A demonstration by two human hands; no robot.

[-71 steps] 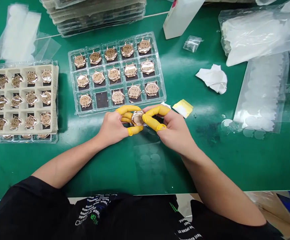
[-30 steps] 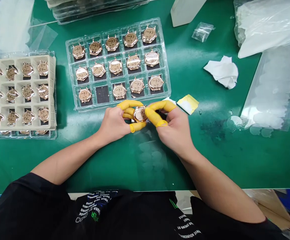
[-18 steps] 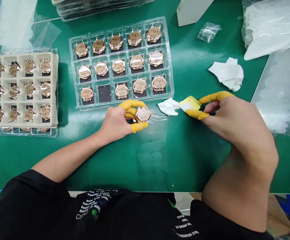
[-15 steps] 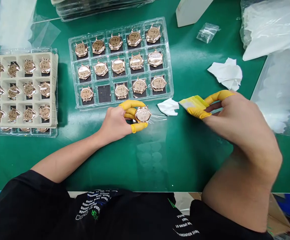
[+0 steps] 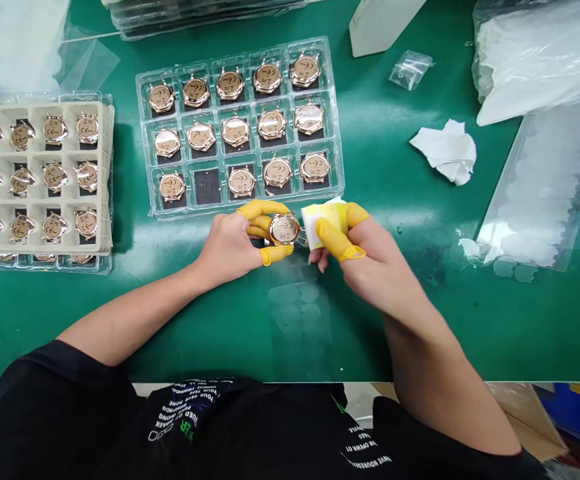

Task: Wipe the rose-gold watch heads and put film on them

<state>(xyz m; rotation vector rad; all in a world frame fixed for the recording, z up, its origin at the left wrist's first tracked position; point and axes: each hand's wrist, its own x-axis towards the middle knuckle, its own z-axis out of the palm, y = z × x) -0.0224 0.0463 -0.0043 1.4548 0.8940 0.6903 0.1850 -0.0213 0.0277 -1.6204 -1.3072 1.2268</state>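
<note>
My left hand [image 5: 235, 241], with yellow finger cots, pinches a gold watch case [image 5: 285, 229] just in front of a clear plastic tray [image 5: 333, 115]. That tray holds several gold watch cases, and one pocket [image 5: 206, 187] in its near row is empty. My right hand [image 5: 365, 257], also in yellow cots, grips a small yellow-and-white folded cloth [image 5: 323, 219] held right beside the watch case. A clear film sheet with round stickers [image 5: 297, 310] lies on the green mat below my hands.
A beige tray [image 5: 106, 173] of more watch cases sits at the left. A crumpled white tissue [image 5: 445, 150], a small clear bag [image 5: 410, 69] and clear bags of round films [image 5: 540, 180] lie to the right. Stacked trays [image 5: 195, 13] and a white box [image 5: 380, 23] stand at the back.
My right hand left the watch case, reached right to pick up the yellow cloth, and has brought it back next to the case. My left hand kept holding the case still.
</note>
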